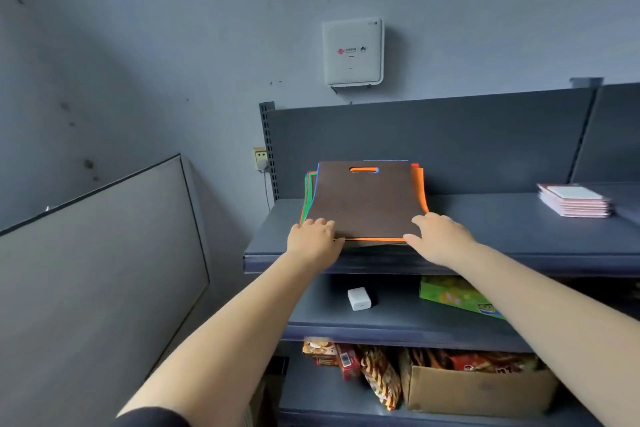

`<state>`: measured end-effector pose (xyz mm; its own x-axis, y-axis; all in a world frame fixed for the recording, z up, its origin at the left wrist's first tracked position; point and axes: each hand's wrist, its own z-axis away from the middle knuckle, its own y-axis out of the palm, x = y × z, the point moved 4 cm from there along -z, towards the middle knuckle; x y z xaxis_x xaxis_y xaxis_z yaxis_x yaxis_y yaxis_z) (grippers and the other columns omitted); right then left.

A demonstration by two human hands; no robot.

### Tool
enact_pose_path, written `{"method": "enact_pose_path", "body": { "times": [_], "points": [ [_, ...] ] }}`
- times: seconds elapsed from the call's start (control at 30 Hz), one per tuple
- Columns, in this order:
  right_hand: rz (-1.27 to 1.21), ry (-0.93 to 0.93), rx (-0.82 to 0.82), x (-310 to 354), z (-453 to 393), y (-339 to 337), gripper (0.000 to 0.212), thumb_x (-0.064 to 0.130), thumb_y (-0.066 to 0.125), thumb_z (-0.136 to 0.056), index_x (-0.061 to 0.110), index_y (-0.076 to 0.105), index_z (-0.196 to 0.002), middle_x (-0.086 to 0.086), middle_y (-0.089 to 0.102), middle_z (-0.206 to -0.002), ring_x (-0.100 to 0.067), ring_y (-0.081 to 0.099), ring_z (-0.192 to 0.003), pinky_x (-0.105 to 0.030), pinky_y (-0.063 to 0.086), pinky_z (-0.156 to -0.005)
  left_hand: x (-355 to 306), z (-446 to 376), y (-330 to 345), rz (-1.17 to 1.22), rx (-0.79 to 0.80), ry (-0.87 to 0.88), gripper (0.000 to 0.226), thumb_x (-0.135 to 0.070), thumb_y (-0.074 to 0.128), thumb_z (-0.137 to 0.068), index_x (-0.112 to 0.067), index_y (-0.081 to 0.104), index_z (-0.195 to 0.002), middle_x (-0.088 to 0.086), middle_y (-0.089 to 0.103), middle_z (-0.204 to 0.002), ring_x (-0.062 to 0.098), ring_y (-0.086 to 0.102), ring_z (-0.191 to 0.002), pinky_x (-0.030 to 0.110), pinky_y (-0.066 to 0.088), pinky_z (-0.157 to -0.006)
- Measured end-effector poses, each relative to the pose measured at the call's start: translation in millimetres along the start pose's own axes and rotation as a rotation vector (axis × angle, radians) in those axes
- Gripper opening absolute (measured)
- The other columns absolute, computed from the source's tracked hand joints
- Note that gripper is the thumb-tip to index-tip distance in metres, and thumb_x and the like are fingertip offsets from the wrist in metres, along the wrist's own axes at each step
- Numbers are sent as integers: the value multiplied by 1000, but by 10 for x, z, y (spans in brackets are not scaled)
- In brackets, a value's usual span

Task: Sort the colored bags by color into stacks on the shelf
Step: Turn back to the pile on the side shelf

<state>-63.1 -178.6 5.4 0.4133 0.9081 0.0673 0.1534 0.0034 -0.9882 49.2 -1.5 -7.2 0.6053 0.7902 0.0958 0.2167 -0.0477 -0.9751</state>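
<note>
While the mixed pile of bags (pixel 367 199) sits on the top shelf (pixel 485 236), brown bag (pixel 363 204) uppermost, orange, green and blue edges poke out beneath; left hand (pixel 313 237) rests on the near left corner, fingers loosely bent. Right hand (pixel 440 239) touches the near right corner, thumb by the edge; firm grip can't be told.

A grey wall (pixel 138 28) carries a white box (pixel 352 51) above dark metal shelving (pixel 450 146).

wall box (pixel 352 51): red logo, small print blurred, perhaps Huawei mark | nothing else legible
</note>
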Motion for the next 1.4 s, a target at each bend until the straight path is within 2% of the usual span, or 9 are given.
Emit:
{"method": "enact_pose_path", "body": {
  "times": [0.33,0.47,0.6,0.67,0.73,0.87,1.03,1.2,1.4],
  "points": [
    [-198,312,-1,-198,-563,305,46,42,43,-98,3,56,-116,-14,52,-120,-31,52,-109,-33,45,-81,206,-495,389,187,-34,107,40,-42,33,-100,-16,52,-123,0,52,-134,22,44,-125,33,34,-99],
    [-357,435,-43,-319,-726,312,37,37,55,-94,3,57,-80,-9,60,-86,-30,56,-86,-27,40,-65,186,-595,468,226,-66,174,44,-42,34,-100,-17,47,-135,-2,44,-144,18,35,-134,31,29,-108],
    [-526,503,-151,-418,-840,213,35,26,66,-89,-3,62,-109,-16,63,-112,-34,59,-104,-28,40,-70,153,-682,488,303,-50,215,46,-41,35,-100,-20,43,-140,-3,38,-150,17,29,-140,30,22,-113],
    [-534,502,-176,-474,-883,173,20,21,63,-90,1,64,-87,-14,63,-90,-30,60,-84,-28,41,-62,172,-726,475,338,-67,225,42,-40,36,-100,-20,49,-136,-3,43,-146,18,34,-136,29,28,-109],
    [-527,529,-203,-560,-892,142,21,16,61,-91,3,61,-74,-12,59,-80,-28,56,-75,-27,37,-57,241,-775,465,352,-81,169,38,-39,37,-100,-20,54,-128,-3,51,-138,19,42,-128,31,36,-101],
    [-525,592,-213,-735,-859,123,32,14,60,-92,-5,61,-117,-20,59,-124,-37,54,-113,-29,40,-76,501,-874,487,248,-55,-59,45,-52,40,-95,-19,56,-121,4,54,-124,25,45,-117,38,40,-90],
    [-548,636,-146,-821,-824,169,30,14,66,-88,-7,63,-110,-22,63,-115,-37,59,-103,-31,42,-72,716,-960,522,332,0,-290,52,-62,54,-83,-15,60,-104,4,58,-108,26,54,-107,36,45,-84],
    [-604,643,-170,-828,-807,186,27,11,66,-87,-6,64,-108,-20,64,-112,-36,58,-102,-29,40,-69,818,-1011,555,638,79,-422,40,-49,71,-77,-11,59,-83,3,56,-74,22,54,-70,26,35,-57],
    [-650,584,-222,-848,-787,157,15,7,63,-86,-6,69,-91,-20,67,-98,-31,56,-83,-28,42,-65,862,-984,506,780,46,-458,36,-33,75,-78,-12,50,-62,3,53,-66,20,48,-61,25,33,-53]
  ]
}}
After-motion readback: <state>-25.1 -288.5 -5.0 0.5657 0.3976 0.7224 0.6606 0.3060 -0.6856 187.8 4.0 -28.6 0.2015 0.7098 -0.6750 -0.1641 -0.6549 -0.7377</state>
